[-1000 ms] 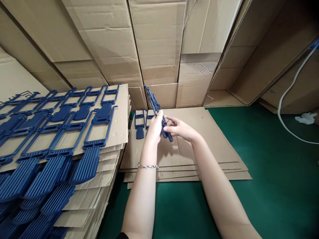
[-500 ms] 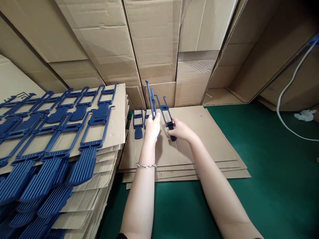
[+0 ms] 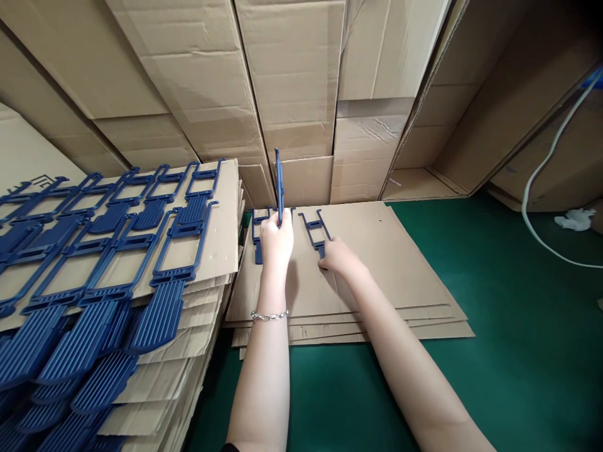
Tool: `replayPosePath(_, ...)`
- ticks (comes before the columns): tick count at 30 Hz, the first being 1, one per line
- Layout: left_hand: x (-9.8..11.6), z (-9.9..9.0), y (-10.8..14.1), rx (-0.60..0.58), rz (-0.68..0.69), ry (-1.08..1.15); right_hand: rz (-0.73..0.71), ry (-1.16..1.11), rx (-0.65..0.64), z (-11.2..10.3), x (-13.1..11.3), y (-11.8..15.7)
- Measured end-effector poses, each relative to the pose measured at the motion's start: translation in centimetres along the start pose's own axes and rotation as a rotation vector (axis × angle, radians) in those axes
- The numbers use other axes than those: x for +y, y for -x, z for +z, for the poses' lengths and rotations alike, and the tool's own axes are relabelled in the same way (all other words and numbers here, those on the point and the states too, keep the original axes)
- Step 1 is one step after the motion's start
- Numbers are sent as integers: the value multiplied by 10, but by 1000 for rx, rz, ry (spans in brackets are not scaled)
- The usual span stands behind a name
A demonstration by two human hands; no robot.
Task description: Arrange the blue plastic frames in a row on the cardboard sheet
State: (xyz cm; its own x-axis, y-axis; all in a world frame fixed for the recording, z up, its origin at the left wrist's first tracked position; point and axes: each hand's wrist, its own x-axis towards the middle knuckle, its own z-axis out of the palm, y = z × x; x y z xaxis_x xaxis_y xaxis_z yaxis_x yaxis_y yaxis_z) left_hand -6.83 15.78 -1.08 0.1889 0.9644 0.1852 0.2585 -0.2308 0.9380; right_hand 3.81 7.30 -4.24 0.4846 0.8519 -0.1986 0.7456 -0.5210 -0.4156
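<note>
My left hand (image 3: 277, 242) is closed around a blue plastic frame (image 3: 279, 179), held upright and seen nearly edge-on; whether there is more than one piece in it I cannot tell. To its right, my right hand (image 3: 343, 257) pinches the ribbed tab end of another blue frame (image 3: 315, 225), which lies on or just above the top cardboard sheet (image 3: 386, 270). Partly hidden behind my left hand is a blue frame (image 3: 257, 233) with a ribbed tab, lying on the same sheet's left side.
On the left stands a taller stack of cardboard sheets (image 3: 219, 245) with rows of blue frames (image 3: 176, 248) on it, their ribbed tabs overhanging the front edge. Cardboard boxes (image 3: 292, 81) wall off the back. A white cable (image 3: 527, 188) hangs at right above the green surface (image 3: 509, 301).
My right hand has lowered its frame onto or close to the cardboard. The left hand has shifted slightly left, and its frame has turned more edge-on.
</note>
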Motion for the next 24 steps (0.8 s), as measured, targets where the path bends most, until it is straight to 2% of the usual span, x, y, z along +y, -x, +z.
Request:
replayPosePath(4, 3, -6, 0, 24, 20, -99, -26, -52, 25, 14, -10, -4)
replayPosePath(10, 0, -5, 0, -30, 0, 5, -88, -200, 105, 28, -15, -12)
replayPosePath(14, -11, 2, -5, -79, -8, 94, -124, -324, 189, 12, -18, -8)
replayPosePath(17, -15, 13, -4, -142, -34, 167, -225, -445, 173, -7, -21, 2)
replayPosePath(20, -14, 27, 2, -257, -57, 231, -294, -461, 160, -22, -19, 11)
replayPosePath(22, -13, 36, 8, -329, -41, 230, -274, -411, 153, -27, -12, 14)
replayPosePath(24, -13, 44, 14, -394, -8, 163, -185, -368, 125, -30, -2, 11)
